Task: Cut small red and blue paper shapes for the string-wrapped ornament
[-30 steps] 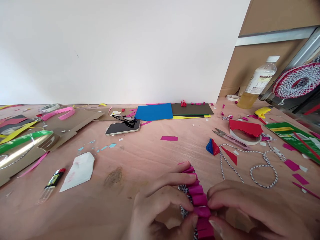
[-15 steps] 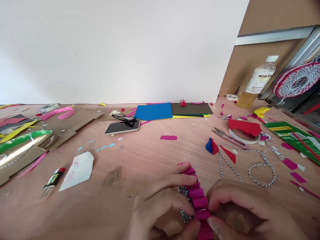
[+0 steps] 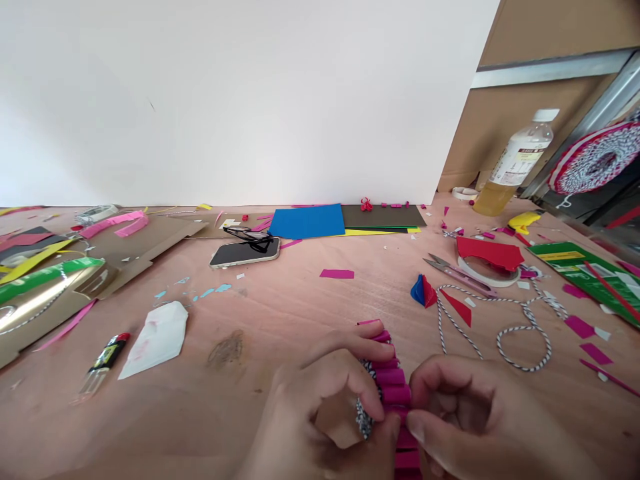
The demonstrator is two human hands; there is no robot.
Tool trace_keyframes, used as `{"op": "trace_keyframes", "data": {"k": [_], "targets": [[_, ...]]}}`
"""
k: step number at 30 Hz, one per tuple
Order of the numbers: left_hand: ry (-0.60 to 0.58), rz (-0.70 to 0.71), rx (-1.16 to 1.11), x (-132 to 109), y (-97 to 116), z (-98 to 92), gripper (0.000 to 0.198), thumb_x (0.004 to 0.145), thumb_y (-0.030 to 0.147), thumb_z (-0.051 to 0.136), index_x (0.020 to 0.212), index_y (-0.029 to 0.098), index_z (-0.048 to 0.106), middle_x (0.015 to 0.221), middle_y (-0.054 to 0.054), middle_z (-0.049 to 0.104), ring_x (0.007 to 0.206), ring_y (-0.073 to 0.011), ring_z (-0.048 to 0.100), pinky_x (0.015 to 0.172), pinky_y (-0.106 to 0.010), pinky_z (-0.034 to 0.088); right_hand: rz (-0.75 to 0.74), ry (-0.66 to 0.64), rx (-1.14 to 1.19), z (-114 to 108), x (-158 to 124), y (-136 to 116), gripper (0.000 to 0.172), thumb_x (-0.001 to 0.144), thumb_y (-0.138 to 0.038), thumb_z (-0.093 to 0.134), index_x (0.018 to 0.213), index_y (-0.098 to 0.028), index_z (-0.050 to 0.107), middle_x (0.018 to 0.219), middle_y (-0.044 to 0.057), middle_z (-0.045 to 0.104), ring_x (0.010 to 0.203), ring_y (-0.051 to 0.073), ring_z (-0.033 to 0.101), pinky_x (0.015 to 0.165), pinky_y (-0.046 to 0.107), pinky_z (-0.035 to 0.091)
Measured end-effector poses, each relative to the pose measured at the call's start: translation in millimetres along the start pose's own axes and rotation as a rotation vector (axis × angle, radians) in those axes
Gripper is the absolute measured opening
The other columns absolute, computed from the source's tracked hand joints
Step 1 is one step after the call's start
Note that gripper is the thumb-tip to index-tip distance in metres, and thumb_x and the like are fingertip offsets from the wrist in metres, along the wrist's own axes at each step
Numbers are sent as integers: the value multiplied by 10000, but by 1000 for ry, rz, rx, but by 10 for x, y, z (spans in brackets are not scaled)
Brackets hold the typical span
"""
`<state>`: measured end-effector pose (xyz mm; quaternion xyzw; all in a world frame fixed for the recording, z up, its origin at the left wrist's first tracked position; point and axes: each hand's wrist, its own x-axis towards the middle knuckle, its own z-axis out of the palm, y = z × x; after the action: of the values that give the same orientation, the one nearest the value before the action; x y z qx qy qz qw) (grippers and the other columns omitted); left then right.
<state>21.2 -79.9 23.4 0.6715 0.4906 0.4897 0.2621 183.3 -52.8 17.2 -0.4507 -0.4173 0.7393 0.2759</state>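
Low in the middle, a row of magenta paper loops (image 3: pixel 391 377) runs toward me, fixed along a coil of black-and-white twisted cord (image 3: pixel 365 419). From the left side, my left hand (image 3: pixel 335 393) grips this piece, its fingers bent over the cord and its thumb against the loops. My right hand (image 3: pixel 470 407) pinches the right edge of a near loop between thumb and forefinger. The lower end of the row drops out of the picture, partly covered by my thumbs.
Scissors (image 3: pixel 463 275), a blue-and-red paper piece (image 3: pixel 423 291) and loose striped cord (image 3: pixel 525 330) lie to the right, below a bottle (image 3: pixel 517 163). A phone (image 3: pixel 245 253) with eyeglasses on it, a glue stick (image 3: pixel 104 363) and white paper (image 3: pixel 156 339) lie left. A blue sheet (image 3: pixel 307 221) lies behind.
Both hands have shifted slightly upward with the looped piece, and more loops show below my thumbs. My left thumb has come up against the loops. The things on the table stay put.
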Motion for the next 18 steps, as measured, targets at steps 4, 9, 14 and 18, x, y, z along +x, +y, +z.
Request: {"op": "trace_keyframes", "data": {"k": [4, 9, 14, 18], "targets": [[-6, -24, -24, 18, -4, 8, 234, 603, 33, 678, 613, 207, 522, 969, -21, 683, 1007, -232, 627, 806, -314, 566, 87, -92, 138, 12, 56, -27, 222, 576, -200, 744, 596, -172, 525, 444, -77, 516, 361, 34, 448, 386, 123, 372], [12, -34, -44, 64, 15, 31, 230, 595, 24, 668, 602, 201, 522, 937, -34, 690, 991, -238, 634, 802, -322, 562, 11, -87, 239, -12, 90, 36, 217, 609, -249, 754, 658, -168, 559, 559, -47, 580, 455, 50, 530, 444, 134, 417], [17, -36, -98, 68, 28, 63, 249, 602, 3, 642, 659, 213, 520, 938, -23, 681, 1012, -237, 622, 852, -344, 536, -82, -49, 79, -36, 59, -7, 271, 604, -270, 751, 804, -195, 585, 715, 2, 640, 575, 109, 597, 520, 203, 497], [-14, 64, -58, 53, 18, 70, 320, 604, 7, 666, 766, 240, 520, 1013, -9, 643, 1026, -223, 602, 884, -331, 513, -74, -67, 15, -109, 40, -85, 270, 582, -225, 756, 793, -195, 590, 698, 2, 638, 574, 120, 607, 482, 190, 485]]}}
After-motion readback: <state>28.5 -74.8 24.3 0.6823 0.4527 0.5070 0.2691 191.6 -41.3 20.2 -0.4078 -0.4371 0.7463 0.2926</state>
